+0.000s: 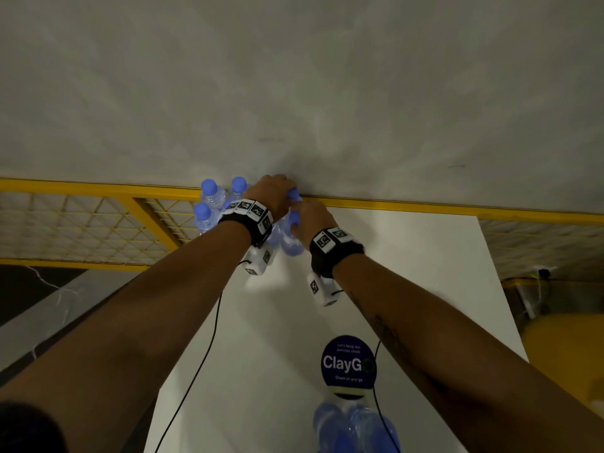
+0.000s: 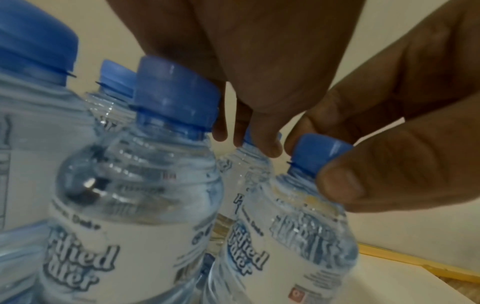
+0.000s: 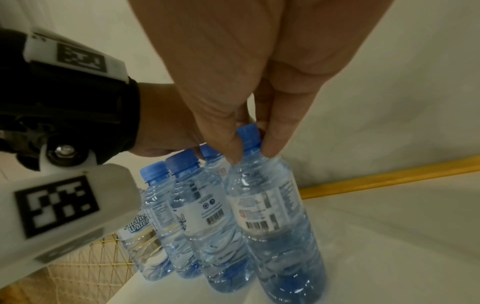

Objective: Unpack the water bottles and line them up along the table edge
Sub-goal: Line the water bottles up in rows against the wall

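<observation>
Clear bottles point(image 3: 272, 216) are topped with blue caps point(image 3: 248, 134) and wrapped in white labels point(image 2: 135, 242); the bench point(image 1: 408, 256) is white, the railing point(image 1: 98, 188) yellow.

Bottles point(image 1: 209, 204) are crowding the table's point(image 1: 408, 256) far left corner, touching one another. To their right, bare tabletop is lying open. A yellow rail point(image 1: 425, 206) is bordering the far edge.

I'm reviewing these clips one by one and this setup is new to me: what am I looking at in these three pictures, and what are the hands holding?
No machine here: a person wears a head camera and a camera strapped to each wrist. The wide picture looks down from the head; the two close-ups look along each hand. On the white table stand clear plastic water bottles with blue caps, clustered at the far edge. The right hand pinches the blue cap of the nearest bottle. The left hand reaches over the cluster and pinches another bottle's blue cap.
</observation>
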